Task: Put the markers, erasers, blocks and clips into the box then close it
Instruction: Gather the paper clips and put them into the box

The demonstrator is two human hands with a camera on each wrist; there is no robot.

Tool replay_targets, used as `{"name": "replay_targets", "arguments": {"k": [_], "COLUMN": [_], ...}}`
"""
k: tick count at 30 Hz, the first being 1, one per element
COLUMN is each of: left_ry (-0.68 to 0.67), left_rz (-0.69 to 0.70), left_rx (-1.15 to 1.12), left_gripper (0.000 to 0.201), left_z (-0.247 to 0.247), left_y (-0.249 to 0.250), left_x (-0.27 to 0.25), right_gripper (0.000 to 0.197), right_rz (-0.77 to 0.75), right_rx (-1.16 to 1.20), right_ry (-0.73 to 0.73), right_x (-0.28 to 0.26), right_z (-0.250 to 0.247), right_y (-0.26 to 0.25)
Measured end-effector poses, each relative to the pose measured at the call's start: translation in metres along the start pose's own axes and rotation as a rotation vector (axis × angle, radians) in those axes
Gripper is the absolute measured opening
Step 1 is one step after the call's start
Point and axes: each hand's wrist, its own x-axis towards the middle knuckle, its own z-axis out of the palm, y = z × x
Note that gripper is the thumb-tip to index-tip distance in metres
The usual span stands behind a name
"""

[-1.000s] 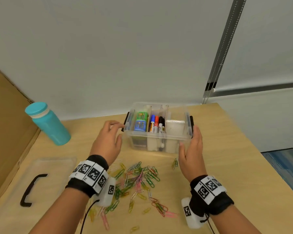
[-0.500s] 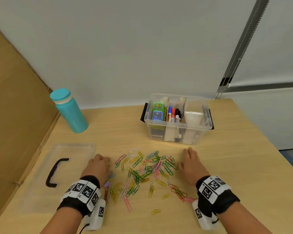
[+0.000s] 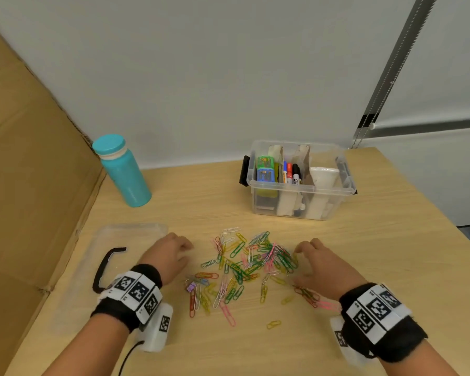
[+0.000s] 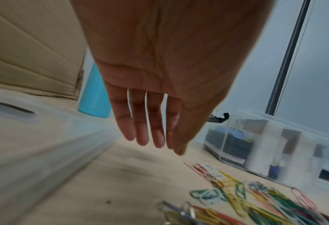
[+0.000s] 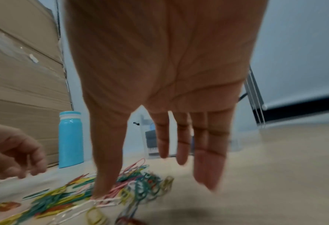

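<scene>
A clear plastic box stands open at the back of the table, with markers, coloured blocks and white erasers in its compartments. Several coloured paper clips lie scattered in front of it. My left hand hangs just left of the pile, fingers straight and empty in the left wrist view. My right hand is at the pile's right edge, fingers extended, its thumb touching the clips. The clear lid with a black handle lies flat at the left.
A teal bottle stands at the back left beside a cardboard wall. The table's right edge drops off to the floor. A white wall runs behind the box.
Both hands came away from the box's sides and dropped back to either side of the clip pile. The right hand has edged inward onto the clips.
</scene>
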Motion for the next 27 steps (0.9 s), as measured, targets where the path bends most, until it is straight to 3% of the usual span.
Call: {"name": "replay_targets", "arguments": {"k": [3,6,13,15,20,24,27], "left_ry": [-0.125,-0.241,-0.276,-0.271,-0.270,-0.318,-0.249], "left_rz": [-0.073,-0.112,-0.092,-0.090,-0.042,0.026,0.084], "left_rx": [0.003,-0.074,-0.199,-0.229,-0.184,-0.140,-0.211], "left_gripper": [0.011,0.018,0.006,0.011,0.019,0.013,0.014], "left_z": [-0.002,0.008,0.022,0.024,0.022,0.024,0.019], "left_y": [-0.010,-0.012,0.001,0.004,0.006,0.011,0.025], "left_x": [-0.009,-0.021,-0.023,-0.020,-0.024,-0.026,-0.021], "right_gripper": [0.080,0.082,0.045,0.038,0.020,0.010,0.017], "right_rz": [0.177,0.208,0.089,0.079,-0.018,-0.156,-0.248], "right_rx": [-0.120,-0.070,0.196,0.262,0.178,0.227,0.339], "right_ry": [-0.189,-0.258,-0.148,-0.107,0.056,0.043,-0.032], "right_x": [-0.011,-0.015,0.001,0.005,0.005,0.007,0.010], "right_z": [0.004,0.012,0.022,0.023,0.021,0.024,0.028], "right_y": [0.006,0.006,-0.006,-0.006,-0.008,-0.022,-0.036]}}
